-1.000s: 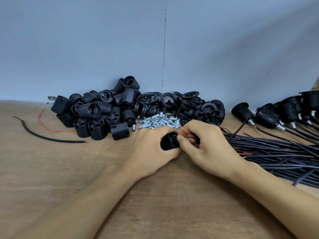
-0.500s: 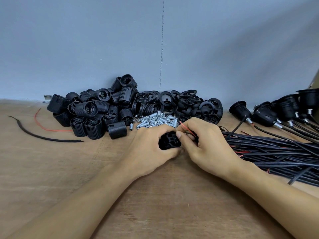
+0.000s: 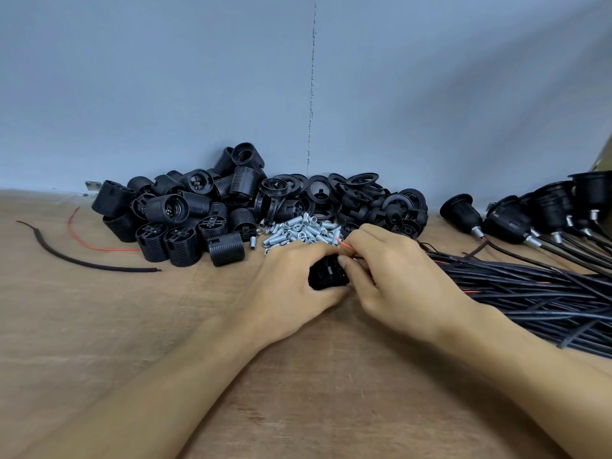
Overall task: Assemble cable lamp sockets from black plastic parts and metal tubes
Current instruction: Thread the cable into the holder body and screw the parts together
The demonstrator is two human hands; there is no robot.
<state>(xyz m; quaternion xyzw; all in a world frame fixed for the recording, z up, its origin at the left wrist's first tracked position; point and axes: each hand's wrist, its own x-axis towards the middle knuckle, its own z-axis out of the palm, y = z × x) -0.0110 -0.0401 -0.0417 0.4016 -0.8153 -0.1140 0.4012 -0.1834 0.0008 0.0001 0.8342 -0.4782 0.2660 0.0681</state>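
My left hand grips a black ribbed socket body low over the wooden table. Against it, my right hand pinches a thin red wire at the socket's end; the fingertips hide the joint. Behind the hands lies a heap of small metal tubes. A pile of black socket bodies and black rings sits along the wall.
A bundle of black cables spreads across the table on the right. Finished sockets on cables lie at the far right. A loose black cable piece and a red wire lie at left. The blue-grey wall stands close behind.
The socket has turned in my left hand, its slotted end now facing away from me. My right fingers have shifted slightly on the red wire. Both hands stay in place.
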